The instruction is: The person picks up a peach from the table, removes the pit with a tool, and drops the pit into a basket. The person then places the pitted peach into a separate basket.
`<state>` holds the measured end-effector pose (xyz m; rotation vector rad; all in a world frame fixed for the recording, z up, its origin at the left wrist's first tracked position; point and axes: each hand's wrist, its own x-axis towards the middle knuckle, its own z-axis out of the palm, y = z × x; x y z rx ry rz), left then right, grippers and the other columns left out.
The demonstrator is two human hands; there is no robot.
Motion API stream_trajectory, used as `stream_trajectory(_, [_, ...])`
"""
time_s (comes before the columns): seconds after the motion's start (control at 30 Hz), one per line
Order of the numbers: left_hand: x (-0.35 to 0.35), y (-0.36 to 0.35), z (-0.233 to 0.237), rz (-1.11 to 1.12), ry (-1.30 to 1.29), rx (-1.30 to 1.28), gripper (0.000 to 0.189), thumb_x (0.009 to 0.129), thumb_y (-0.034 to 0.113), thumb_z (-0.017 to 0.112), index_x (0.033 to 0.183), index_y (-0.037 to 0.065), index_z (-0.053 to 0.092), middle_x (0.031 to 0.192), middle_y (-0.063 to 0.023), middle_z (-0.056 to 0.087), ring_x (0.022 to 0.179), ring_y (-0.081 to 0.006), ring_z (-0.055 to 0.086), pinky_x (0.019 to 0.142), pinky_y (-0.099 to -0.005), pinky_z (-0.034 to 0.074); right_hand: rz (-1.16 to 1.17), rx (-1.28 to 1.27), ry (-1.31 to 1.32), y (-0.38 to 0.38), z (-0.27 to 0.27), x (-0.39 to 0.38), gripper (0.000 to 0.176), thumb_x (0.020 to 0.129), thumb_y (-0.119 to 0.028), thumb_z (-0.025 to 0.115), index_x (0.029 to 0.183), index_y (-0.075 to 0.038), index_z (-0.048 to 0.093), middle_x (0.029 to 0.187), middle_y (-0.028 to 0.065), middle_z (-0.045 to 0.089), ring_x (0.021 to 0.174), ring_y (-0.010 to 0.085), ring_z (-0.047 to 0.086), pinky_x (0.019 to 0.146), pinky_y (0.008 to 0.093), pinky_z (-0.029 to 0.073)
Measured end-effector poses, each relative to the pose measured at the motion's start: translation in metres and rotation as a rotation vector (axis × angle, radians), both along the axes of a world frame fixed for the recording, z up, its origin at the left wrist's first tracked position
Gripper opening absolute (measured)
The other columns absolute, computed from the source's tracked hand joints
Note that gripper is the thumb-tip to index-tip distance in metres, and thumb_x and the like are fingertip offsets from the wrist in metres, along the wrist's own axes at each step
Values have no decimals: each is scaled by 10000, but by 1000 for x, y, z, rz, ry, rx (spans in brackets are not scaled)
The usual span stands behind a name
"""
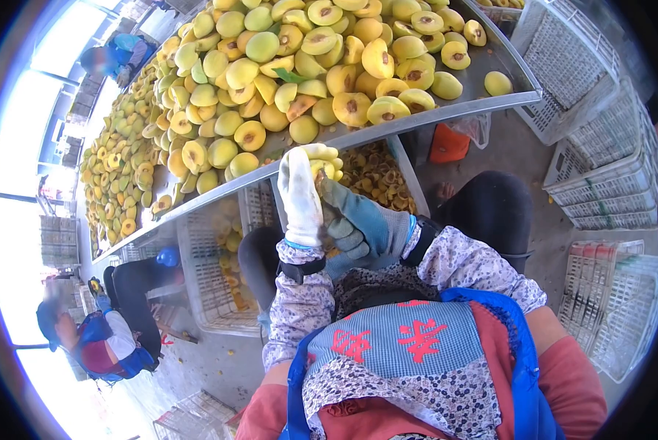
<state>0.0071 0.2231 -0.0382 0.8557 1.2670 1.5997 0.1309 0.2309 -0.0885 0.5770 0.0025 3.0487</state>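
My left hand point(303, 194), in a white glove with yellowed fingertips, is raised just in front of the metal table's edge. Its fingers curl around a yellow peach piece point(319, 169), mostly hidden by the glove. Against it presses my right hand point(365, 220), in a blue-grey glove, thumb up at the fruit and other fingers folded. Whatever the right fingers grip is hidden. Behind both hands, yellow peach halves point(351, 108), many with brown centres, are heaped on the metal table point(387, 130).
Below the table edge stands a crate of brownish scraps point(376, 174). Left of it, a white crate point(197, 271) holds fruit pieces. Stacked crates point(600, 169) and another crate point(611, 293) stand at right. A co-worker point(112, 330) sits at left; another person point(120, 57) is farther back.
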Motion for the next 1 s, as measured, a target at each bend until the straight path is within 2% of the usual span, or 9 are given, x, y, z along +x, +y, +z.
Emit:
stream_trajectory(0.03, [1, -1, 0, 2, 0, 2, 351, 1041, 301, 409, 1026, 10, 604, 952, -132, 668, 807, -199, 656, 731, -332, 561, 2, 2, 0, -2, 2, 4, 451, 981, -573, 490, 1001, -140, 615, 742, -23, 580, 599, 104, 516, 562, 251, 428])
stream_trajectory(0.1, [6, -1, 1, 23, 74, -68, 354, 1035, 311, 415, 1041, 13, 608, 961, -132, 671, 820, -204, 658, 740, -337, 565, -259, 390, -923, -8, 65, 18, 450, 983, -559, 499, 1057, -132, 619, 846, -17, 631, 669, 89, 568, 589, 262, 463])
stream_trajectory(0.23, [16, -1, -2, 73, -16, -5, 361, 1043, 330, 455, 1068, 14, 626, 961, -100, 686, 821, -154, 646, 748, -279, 528, -553, 779, -981, -13, 44, 10, 462, 988, -542, 504, 1106, -110, 621, 949, -3, 661, 762, 81, 614, 644, 272, 499])
stream_trajectory(0.3, [14, 0, -2, 50, -31, -13, 362, 1042, 331, 457, 1072, 13, 627, 962, -98, 685, 829, -150, 642, 760, -281, 529, -328, 178, -795, -11, 60, 16, 485, 993, -526, 506, 1114, -70, 619, 950, 7, 663, 786, 92, 625, 669, 279, 503])
stream_trajectory(0.43, [10, -1, 8, -30, -62, -94, 359, 1044, 323, 450, 1073, 13, 630, 967, -95, 685, 851, -147, 638, 789, -280, 526, -308, 192, -643, -7, 21, 9, 506, 989, -524, 515, 1141, -50, 606, 982, 13, 667, 844, 117, 644, 719, 302, 517])
stream_trajectory(0.5, [10, 2, -4, 1, 40, -79, 364, 1045, 323, 442, 1072, 13, 631, 972, -98, 686, 851, -151, 641, 790, -283, 531, -431, 782, -1126, -6, 37, 7, 529, 977, -552, 516, 1157, -62, 598, 1001, 9, 670, 862, 125, 651, 712, 283, 536])
stream_trajectory(0.63, [17, 0, 2, 42, -5, -56, 380, 1044, 327, 431, 1057, 3, 630, 979, -108, 683, 854, -169, 647, 746, -293, 546, -475, 1154, -1008, -4, 29, 10, 532, 983, -549, 502, 1137, -50, 604, 978, 27, 667, 861, 140, 650, 697, 304, 544])
stream_trajectory(0.7, [16, 0, 1, 28, -63, -37, 384, 1041, 333, 436, 1053, 2, 630, 967, -113, 682, 828, -177, 652, 726, -283, 543, -272, 100, -801, -11, 68, 20, 553, 1005, -530, 459, 1080, -5, 617, 870, 54, 656, 744, 160, 640, 613, 320, 521])
stream_trajectory(1.0, [17, -3, 2, 28, -73, -113, 429, 1041, 376, 441, 1030, -3, 644, 922, -116, 691, 767, -168, 664, 672, -290, 551, -586, 807, -1139, -18, 33, -3, 600, 1002, -623, 346, 783, -115, 577, 483, 7, 465, 336, 110, 410, 310, 271, 270])
